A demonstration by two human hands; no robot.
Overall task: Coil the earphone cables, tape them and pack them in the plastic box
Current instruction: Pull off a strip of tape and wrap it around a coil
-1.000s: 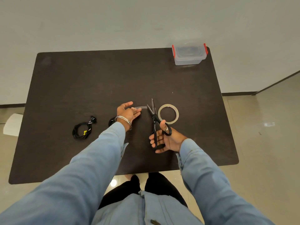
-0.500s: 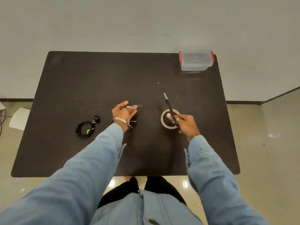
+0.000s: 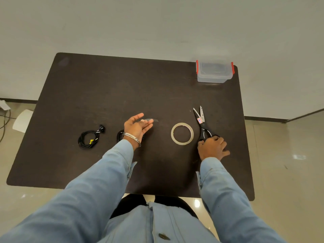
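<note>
My left hand hovers over the dark table with a short clear strip of tape stuck to its fingertips. Under its wrist lies a coiled black earphone cable, mostly hidden. A second coiled black earphone cable lies further left. The roll of clear tape lies flat between my hands. Black scissors lie on the table to the right of the roll, blades apart. My right hand rests on their handles. The clear plastic box with red clips stands lidded at the far right corner.
The table's near edge runs just in front of my body. White paper and a cable lie on the floor beyond the left edge. A wall rises behind the table.
My right hand carried the scissors from the middle, over the tape roll, and set them down on the table to the roll's right. My left hand kept hold of the cut tape strip.
</note>
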